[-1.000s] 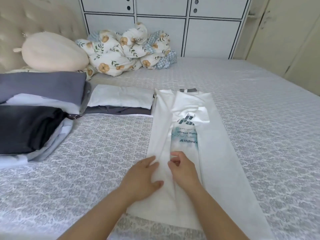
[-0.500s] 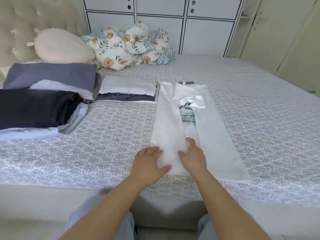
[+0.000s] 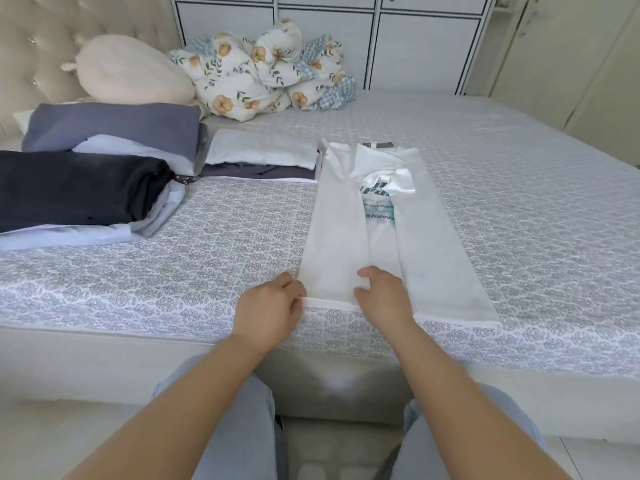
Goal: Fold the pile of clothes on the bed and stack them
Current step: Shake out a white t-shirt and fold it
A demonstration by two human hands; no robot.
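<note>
A white T-shirt (image 3: 433, 244) with teal print lies lengthwise on the bed (image 3: 207, 258), both sides folded inward into a long strip. My left hand (image 3: 268, 306) pinches the bottom left corner of its hem near the bed's front edge. My right hand (image 3: 384, 296) grips the hem beside it, fingers curled on the folded left flap. A small folded stack (image 3: 263, 157), white over dark grey, sits just left of the shirt's collar end. A bigger pile of dark, grey and pale blue clothes (image 3: 90, 178) lies at the far left.
A cream plush cushion (image 3: 131, 74) and a bundled floral quilt (image 3: 263, 74) lie at the headboard end. White cabinets (image 3: 381, 36) stand behind the bed. The bed's front edge runs just below my hands, with my grey-trousered legs (image 3: 239, 427) under it.
Both hands slid down the shirt from its middle to the bottom hem. My view pulled back, showing the bed's edge and my legs. My left hand went from flat to pinching the corner.
</note>
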